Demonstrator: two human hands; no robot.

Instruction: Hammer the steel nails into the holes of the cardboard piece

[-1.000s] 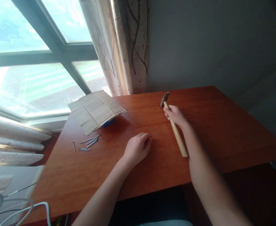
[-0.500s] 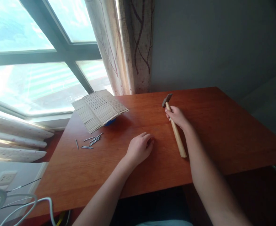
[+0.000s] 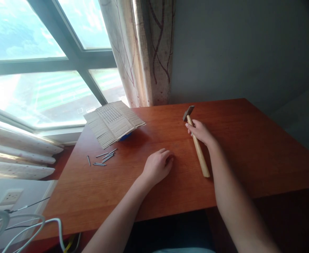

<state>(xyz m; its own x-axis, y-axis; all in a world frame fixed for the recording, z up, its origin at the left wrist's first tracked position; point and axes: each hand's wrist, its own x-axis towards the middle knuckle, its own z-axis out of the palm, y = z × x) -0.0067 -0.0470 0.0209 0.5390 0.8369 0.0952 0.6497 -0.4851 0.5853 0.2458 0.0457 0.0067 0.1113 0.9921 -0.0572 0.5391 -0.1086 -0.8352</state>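
My right hand (image 3: 200, 132) is wrapped around the wooden handle of a hammer (image 3: 199, 154), just below its metal head. The hammer's head points toward the far side of the table and the handle's end toward me. My left hand (image 3: 158, 165) rests on the table to the left of the hammer, its fingers loosely curled with nothing visible in them. Several loose nails (image 3: 108, 156) lie on the tabletop left of that hand. Beyond them a corrugated cardboard sheet (image 3: 109, 128), with a grid of small holes, rests tilted over a blue object (image 3: 125, 136) that it mostly hides.
The brown wooden table (image 3: 238, 151) runs to a grey wall (image 3: 236, 52). On the left are a window, a patterned curtain (image 3: 146, 70), and a wall socket (image 3: 11, 197). White cables (image 3: 57, 220) loop near the table's left front corner.
The whole view has shifted slightly, so the table and things on it appear a little farther right. Both hands keep their poses, and the hammer stays in my right hand.
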